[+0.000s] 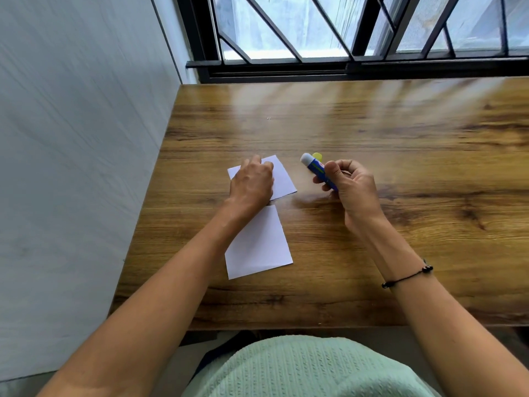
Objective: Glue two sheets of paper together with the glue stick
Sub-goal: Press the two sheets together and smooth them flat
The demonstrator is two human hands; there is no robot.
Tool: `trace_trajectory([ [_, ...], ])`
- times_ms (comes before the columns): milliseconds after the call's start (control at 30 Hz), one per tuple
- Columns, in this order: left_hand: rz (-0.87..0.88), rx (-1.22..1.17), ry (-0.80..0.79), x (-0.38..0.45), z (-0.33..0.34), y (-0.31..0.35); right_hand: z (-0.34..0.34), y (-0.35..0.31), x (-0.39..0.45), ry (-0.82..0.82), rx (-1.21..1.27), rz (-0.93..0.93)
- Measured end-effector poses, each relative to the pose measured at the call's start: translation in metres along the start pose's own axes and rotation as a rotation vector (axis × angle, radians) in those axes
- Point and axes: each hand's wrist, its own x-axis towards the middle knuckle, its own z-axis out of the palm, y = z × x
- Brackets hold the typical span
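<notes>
**A:** ok so where's the glue stick (317, 170) at? can't tell from my end lol

**B:** right hand (350, 186) has it, lifted off the wooden table (400, 138); thumb on top, fingers curled round the blue barrel, white uncapped tip poking out up-left past the fingers; yellow cap (317, 155) sits on the table just behind the tip

**A:** and the paper?

**B:** two white sheets; left hand (252, 184) rests on the far sheet (283, 179), fingers bent, knuckles up; near sheet (259, 245) lies flat just below it, partly under the wrist
</notes>
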Motion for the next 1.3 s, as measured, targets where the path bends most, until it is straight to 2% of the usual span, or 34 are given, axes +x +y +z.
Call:
trace_trajectory([
  [200, 0.016, 0.033, 0.002, -0.001, 0.002, 0.001, 0.003, -0.003, -0.001, -0.074, -0.080, -0.067],
  [300, 0.024, 0.029, 0.011, -0.003, 0.002, 0.001, 0.002, -0.001, 0.000, -0.049, -0.245, -0.105],
  [433, 0.038, 0.031, 0.021, -0.006, 0.002, 0.002, 0.004, 0.004, 0.003, 0.036, -0.523, -0.259],
  [633, 0.038, 0.013, 0.009, -0.007, 0.003, 0.000, 0.002, 0.007, 0.002, 0.017, -0.708, -0.362],
  [900, 0.037, 0.000, 0.009, -0.008, 0.004, 0.000, -0.001, 0.009, -0.003, -0.003, -0.792, -0.321],
  [1067, 0.046, -0.007, 0.002, -0.008, 0.003, -0.002, -0.007, 0.016, -0.026, 0.095, -0.714, -0.291],
  [1133, 0.046, -0.006, -0.002, -0.008, 0.003, -0.002, -0.005, 0.018, -0.042, 0.144, -0.716, -0.342],
  [1233, 0.038, -0.024, -0.035, -0.007, 0.000, -0.003, 0.009, 0.020, -0.062, 0.031, -0.793, -0.467],
  [1300, 0.015, -0.069, -0.071, -0.005, -0.004, -0.003, 0.023, 0.018, -0.063, -0.124, -0.883, -0.429],
])
